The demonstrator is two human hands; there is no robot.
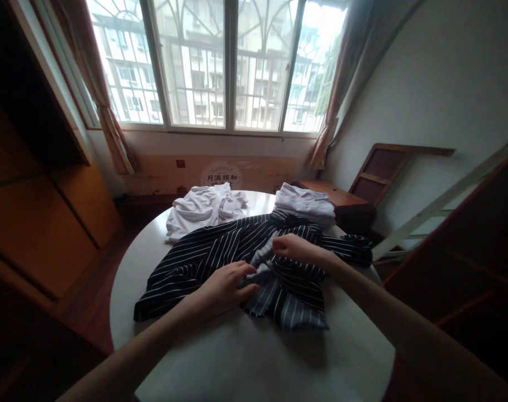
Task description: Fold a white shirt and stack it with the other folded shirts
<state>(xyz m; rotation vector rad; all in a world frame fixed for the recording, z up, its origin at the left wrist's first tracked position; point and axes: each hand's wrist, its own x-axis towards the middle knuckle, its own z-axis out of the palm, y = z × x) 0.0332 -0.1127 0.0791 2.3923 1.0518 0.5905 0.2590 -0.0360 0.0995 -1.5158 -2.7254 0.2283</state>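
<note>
A black garment with white stripes [220, 245], seemingly a shirt, lies rumpled across the round white table [254, 357]. Part of its greyer inner side [264, 290] faces up near the middle. My left hand [228, 285] is over the front of the garment, thumb and fingers apart, with no cloth visibly pinched. Farther right, my right hand [295, 249] has its fingers curled down into the striped cloth; the fingertips are partly hidden. One striped sleeve [350, 249] stretches out to the right.
Behind the garment, a crumpled white garment [205, 209] lies at the left and folded white cloth [304, 202] at the right. Beyond the table are a printed cardboard box [254, 167] and a window. A wooden cabinet [39, 240] stands left; a white ladder-like frame [430, 218] leans right.
</note>
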